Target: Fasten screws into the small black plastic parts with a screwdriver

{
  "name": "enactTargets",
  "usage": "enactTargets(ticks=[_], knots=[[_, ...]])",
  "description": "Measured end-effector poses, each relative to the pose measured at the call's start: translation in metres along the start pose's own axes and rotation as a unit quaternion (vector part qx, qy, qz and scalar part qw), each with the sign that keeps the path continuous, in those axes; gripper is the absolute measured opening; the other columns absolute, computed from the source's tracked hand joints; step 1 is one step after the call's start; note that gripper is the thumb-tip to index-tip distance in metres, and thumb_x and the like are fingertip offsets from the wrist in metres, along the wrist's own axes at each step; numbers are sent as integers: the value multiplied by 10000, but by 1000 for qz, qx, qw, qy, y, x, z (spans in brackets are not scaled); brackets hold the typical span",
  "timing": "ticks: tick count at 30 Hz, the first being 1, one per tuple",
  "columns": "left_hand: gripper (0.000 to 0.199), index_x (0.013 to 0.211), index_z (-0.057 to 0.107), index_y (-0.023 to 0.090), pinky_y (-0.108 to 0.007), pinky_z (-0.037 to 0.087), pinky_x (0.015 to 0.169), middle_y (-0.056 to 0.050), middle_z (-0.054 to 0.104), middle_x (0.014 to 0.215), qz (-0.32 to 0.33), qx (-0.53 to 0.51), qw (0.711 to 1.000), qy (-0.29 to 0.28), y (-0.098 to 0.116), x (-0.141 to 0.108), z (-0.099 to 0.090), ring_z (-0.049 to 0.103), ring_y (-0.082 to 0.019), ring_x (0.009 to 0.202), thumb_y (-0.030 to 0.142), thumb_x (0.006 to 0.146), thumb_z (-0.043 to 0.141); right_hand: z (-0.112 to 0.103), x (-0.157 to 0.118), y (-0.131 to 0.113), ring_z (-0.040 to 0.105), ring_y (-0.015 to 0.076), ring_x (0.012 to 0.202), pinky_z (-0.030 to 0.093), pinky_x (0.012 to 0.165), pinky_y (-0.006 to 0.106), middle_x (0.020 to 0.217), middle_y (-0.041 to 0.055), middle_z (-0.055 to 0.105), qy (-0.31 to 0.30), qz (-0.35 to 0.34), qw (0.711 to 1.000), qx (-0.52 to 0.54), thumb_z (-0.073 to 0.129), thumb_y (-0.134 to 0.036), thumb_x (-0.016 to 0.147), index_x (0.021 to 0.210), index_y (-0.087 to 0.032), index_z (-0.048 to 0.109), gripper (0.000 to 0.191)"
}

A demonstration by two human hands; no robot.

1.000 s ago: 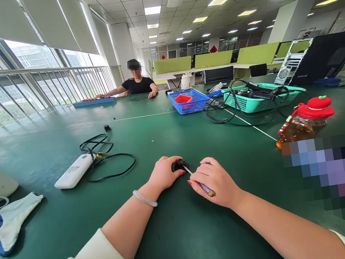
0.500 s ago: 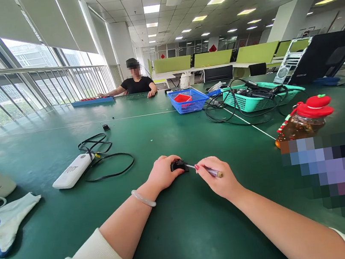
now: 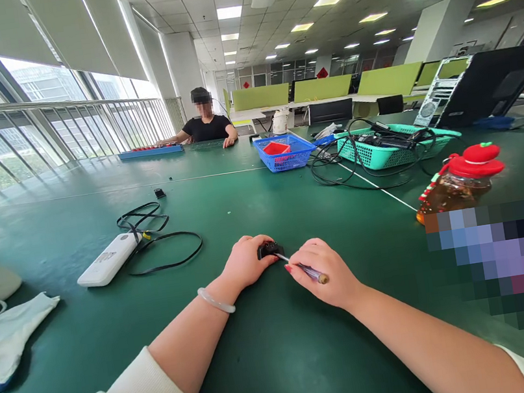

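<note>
Near the centre of the frame, the left hand [image 3: 246, 262] is closed around a small black part [image 3: 270, 248], pinching it between thumb and fingers low over the dark green table [image 3: 268, 366]. A pale bangle [image 3: 215, 301] circles that wrist. Just to the right, the right hand [image 3: 327, 273] grips a slim tool [image 3: 313, 273] much as one holds a pen; the tool's translucent handle slants toward the lower right, and its thin metal shaft points up and left at the near right edge of the black part. Whether the tip touches the part is too small to tell. At left of centre lies a white power bank [image 3: 110, 260], with a black cable [image 3: 167, 238] looped at its right end and a small black piece [image 3: 160, 193] beyond the loops. A white and blue glove [image 3: 21, 332] rests at the lower left. In the upper middle, a blue basket [image 3: 286, 158] holds a red container [image 3: 277, 148]; to its right stands a teal basket [image 3: 379, 158] heaped with black cords [image 3: 384, 137], some spilling over its rim onto the table. A bottle [image 3: 462, 189] with a red lid stands at the right of the frame. At the upper left of centre, a person in black [image 3: 206, 128] sits at the table's far edge, one arm stretched toward a long blue tray [image 3: 151, 152].
</note>
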State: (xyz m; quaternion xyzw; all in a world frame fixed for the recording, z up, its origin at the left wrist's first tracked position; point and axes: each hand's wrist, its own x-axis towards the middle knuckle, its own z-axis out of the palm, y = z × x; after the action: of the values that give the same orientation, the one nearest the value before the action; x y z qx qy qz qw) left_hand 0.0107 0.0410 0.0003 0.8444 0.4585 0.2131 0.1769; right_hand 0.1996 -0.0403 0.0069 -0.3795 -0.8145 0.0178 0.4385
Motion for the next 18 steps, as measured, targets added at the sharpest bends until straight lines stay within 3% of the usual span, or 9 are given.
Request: enactTargets(ticks=[8, 18], knots=[[408, 1176, 625, 254, -399, 487, 953, -49, 700, 1094, -4, -5, 1000, 5, -1, 1, 2, 597, -261, 1079, 343, 786, 708, 3, -2, 9, 580, 168, 688, 465, 667, 296, 677, 14, 644, 94, 96, 990, 49, 496, -314, 954, 732, -226, 611, 264], [325, 1148, 644, 274, -418, 475, 982, -35, 695, 1135, 29, 4, 999, -19, 1, -2, -1, 586, -266, 1111, 344, 831, 644, 3, 2, 20, 445, 124, 496, 352, 462, 241, 569, -14, 518, 112, 288, 947, 90, 542, -562, 871, 729, -213, 591, 380]])
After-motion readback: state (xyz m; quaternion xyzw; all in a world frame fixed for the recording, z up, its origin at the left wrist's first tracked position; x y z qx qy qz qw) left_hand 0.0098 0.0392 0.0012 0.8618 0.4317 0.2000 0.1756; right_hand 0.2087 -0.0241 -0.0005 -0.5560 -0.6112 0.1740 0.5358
